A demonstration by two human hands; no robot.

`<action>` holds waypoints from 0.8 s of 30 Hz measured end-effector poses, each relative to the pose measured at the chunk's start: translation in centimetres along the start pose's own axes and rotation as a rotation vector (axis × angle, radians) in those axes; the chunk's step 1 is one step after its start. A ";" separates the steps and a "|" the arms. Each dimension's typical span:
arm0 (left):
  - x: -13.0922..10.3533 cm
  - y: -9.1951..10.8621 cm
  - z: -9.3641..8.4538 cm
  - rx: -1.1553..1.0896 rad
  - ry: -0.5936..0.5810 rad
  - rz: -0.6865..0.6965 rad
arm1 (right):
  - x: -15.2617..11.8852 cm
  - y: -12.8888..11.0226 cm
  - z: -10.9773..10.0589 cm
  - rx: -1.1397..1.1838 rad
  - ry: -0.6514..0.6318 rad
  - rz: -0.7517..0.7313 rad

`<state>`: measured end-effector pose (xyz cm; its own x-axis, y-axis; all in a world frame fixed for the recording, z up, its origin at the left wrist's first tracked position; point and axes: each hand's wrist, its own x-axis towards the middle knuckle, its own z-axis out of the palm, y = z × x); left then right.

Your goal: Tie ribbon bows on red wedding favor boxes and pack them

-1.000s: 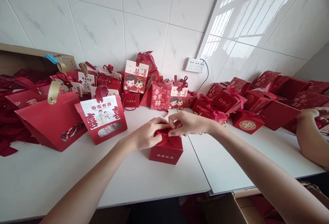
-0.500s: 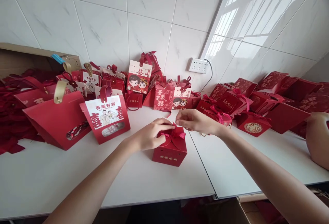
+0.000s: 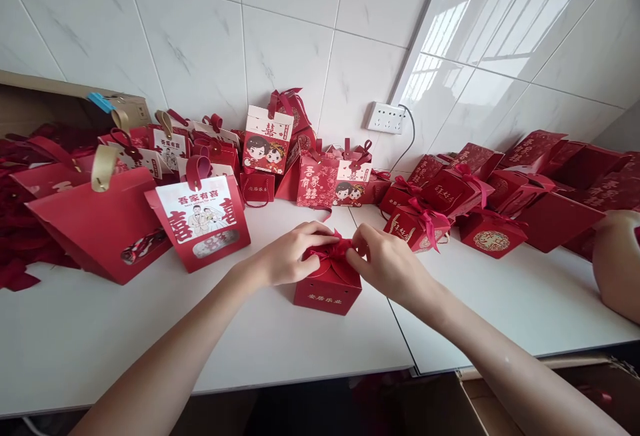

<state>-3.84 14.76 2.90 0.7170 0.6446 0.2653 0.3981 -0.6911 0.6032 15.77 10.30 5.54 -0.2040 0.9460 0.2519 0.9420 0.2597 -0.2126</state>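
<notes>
A small red gift box (image 3: pixel 327 296) with gold lettering on its front stands upright on the white table, its top flaps folded together. Over the flaps lies a red ribbon bow (image 3: pixel 334 248). My left hand (image 3: pixel 290 254) is at the bow's left side, thumb and fingers pinching the ribbon. From the right, my right hand (image 3: pixel 383 256) has its thumb and forefinger closed on the bow's right loop. Parts of the bow are hidden behind the fingers.
Red gift bags (image 3: pixel 200 223) with handles stand on the left, before a cardboard box (image 3: pixel 133 106). More red boxes (image 3: pixel 493 236) are piled on the right. A power strip (image 3: pixel 386 118) hangs on the tiled wall. The white table (image 3: pixel 280 356) has a seam right of centre.
My right hand has come down from above the box onto the bow's right side and closed on the ribbon. My left hand stays at the bow. The view has shifted slightly.
</notes>
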 end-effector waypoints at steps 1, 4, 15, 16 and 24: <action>0.0 0.0 0.0 0.001 0.004 0.003 | 0.1 -0.2 0.2 -0.013 0.002 0.008; 0.0 -0.1 0.0 0.005 0.008 0.004 | 0.3 -0.6 0.6 -0.078 -0.007 0.023; 0.0 0.1 0.2 0.012 0.007 -0.001 | -0.1 -1.4 1.2 -0.288 -0.003 0.110; 0.0 0.1 0.2 0.014 0.007 -0.005 | -0.1 -1.5 1.2 -0.288 -0.010 0.109; 0.0 0.1 0.1 0.032 -0.019 -0.018 | -1.1 -0.4 -0.6 -0.156 -0.152 0.128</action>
<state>-3.73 14.65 2.86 0.7202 0.6508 0.2401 0.4291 -0.6900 0.5829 15.74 9.07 5.94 -0.1068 0.9907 0.0848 0.9901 0.1138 -0.0821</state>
